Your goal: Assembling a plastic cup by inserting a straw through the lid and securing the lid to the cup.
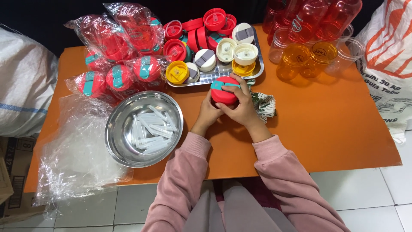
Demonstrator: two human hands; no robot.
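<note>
At the far left, a white woven sack (23, 81) is seen beside the orange table (334, 124), with a cardboard box (13, 172) below it on the tiled floor. A sheet of clear plastic wrap (73, 150) is spread over the near left part of the table. Behind it, at the far left, wrapped red lids with teal straps (118, 56) are piled in clear bags. A steel bowl (116, 129) is placed just right of the plastic wrap; white plastic straws (150, 129) are held in it.

At the centre, a red lid with a teal strap (223, 92) is gripped between both hands, just near of the metal tray (257, 68). The left hand (209, 112) is closed against the lid's left and near side. The right hand (242, 105) is curled over its right side, with the fingers laid across the teal strap. Pink sleeves (184, 172) are worn on both arms.

The tray is loaded with loose lids (214, 38) in red, white and yellow. A bundle of green-and-white packets (265, 105) lies just right of the right hand, on the table.

At the far right, red bottles (317, 19) and orange and clear cups (309, 53) are grouped. A printed white sack (388, 56) stands beyond the table's right edge.
</note>
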